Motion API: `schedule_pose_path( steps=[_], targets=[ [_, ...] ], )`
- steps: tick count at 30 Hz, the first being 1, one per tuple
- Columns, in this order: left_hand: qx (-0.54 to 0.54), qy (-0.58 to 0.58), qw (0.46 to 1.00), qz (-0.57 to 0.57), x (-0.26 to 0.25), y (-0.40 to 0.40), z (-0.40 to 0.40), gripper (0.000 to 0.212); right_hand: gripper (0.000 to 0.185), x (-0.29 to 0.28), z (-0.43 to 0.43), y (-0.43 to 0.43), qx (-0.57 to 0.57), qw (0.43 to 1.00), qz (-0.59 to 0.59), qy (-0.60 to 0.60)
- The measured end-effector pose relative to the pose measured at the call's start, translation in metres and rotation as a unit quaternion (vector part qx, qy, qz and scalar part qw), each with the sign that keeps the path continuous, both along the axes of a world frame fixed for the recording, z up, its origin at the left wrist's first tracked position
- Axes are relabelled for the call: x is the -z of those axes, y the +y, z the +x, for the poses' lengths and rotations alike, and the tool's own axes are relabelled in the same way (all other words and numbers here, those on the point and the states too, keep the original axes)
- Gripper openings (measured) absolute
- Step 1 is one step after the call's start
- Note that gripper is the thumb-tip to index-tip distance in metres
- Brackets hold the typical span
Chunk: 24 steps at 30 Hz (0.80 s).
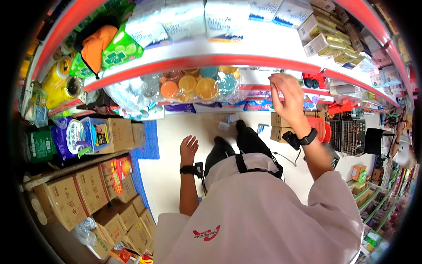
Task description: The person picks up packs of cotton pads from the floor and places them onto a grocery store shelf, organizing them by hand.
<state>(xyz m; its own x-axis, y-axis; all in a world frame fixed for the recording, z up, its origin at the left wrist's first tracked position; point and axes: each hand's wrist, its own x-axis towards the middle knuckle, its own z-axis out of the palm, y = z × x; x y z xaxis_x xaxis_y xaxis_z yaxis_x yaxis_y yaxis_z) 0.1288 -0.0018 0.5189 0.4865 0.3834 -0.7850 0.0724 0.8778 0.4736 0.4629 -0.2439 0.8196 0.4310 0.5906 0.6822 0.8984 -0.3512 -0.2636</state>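
Observation:
My right hand [287, 95] is raised at the red-edged shelf [211, 61], its fingers slightly bent and apart, with nothing seen in it. To its left, a clear plastic bag of coloured round cups or jars [197, 86] lies on the lower shelf. White boxes of cotton goods [227, 19] stand on the shelf above. My left hand [189, 148] hangs low over the pale floor beside my leg, fingers apart and holding nothing. Both wrists wear black straps. Small black and red items [311, 83] lie right of my right hand.
Cardboard cartons [66, 198] are stacked at the left, near a blue mat [151, 140]. Small cartons [280, 127], a red tub [318, 128] and black crates [352, 135] stand at the right. White packets [224, 125] lie near my feet. Another person [400, 155] is at the far right.

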Motion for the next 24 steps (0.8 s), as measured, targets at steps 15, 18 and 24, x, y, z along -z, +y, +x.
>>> schedule_pose_path(
  steps=[15,18,24],
  targets=[
    [-0.096,-0.065,0.988,0.104,-0.136,0.02,-0.004,0.049,0.081,-0.157,0.182,0.088,0.178,0.905,-0.366,0.122],
    [-0.126,-0.055,0.983,0.119,-0.141,0.024,-0.014,0.047,0.089,-0.157,0.203,0.092,0.136,0.894,-0.386,0.182],
    [-0.17,-0.035,0.977,0.122,-0.145,0.018,-0.036,0.048,0.109,-0.147,0.205,0.088,0.1,0.919,-0.347,0.158]
  ],
)
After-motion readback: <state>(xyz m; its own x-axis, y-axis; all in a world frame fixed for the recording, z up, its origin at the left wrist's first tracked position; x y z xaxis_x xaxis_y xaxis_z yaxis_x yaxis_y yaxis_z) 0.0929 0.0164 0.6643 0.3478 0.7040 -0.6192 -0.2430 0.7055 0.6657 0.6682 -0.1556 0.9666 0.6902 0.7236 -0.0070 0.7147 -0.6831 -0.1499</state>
